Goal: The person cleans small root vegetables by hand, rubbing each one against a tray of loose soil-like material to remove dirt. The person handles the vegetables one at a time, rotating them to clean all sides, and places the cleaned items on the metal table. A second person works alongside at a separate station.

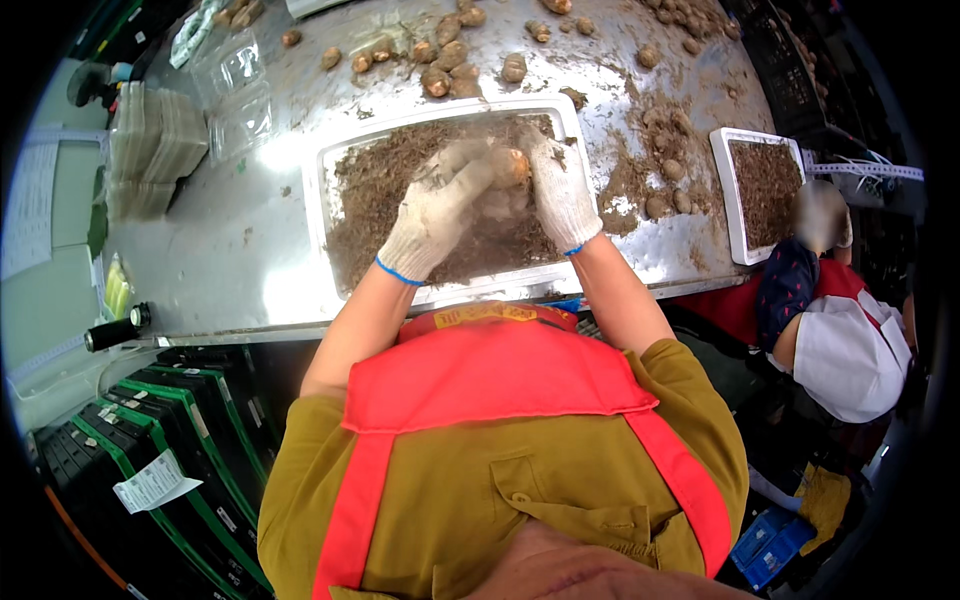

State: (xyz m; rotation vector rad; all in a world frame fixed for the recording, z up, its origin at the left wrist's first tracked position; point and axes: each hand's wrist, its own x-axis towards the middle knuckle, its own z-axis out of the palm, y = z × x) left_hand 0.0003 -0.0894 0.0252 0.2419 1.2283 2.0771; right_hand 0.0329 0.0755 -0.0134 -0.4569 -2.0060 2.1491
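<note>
Half-hiding a rounded brown tuber [518, 166], the white-gloved left hand [441, 200] is gripping it, the white-gloved right hand's [563, 195] grasp indiscernible.

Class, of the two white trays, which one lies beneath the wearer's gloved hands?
The central tray, before the wearer: the left hand and right hand are over it. The other tray stands farther right, near a co-worker.

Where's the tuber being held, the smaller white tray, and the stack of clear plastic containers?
Tuber [517, 166]: head view, on its orange end.
Smaller white tray [731, 200]: head view, left rim.
Clear container stack [165, 140]: head view, near its middle.
</note>
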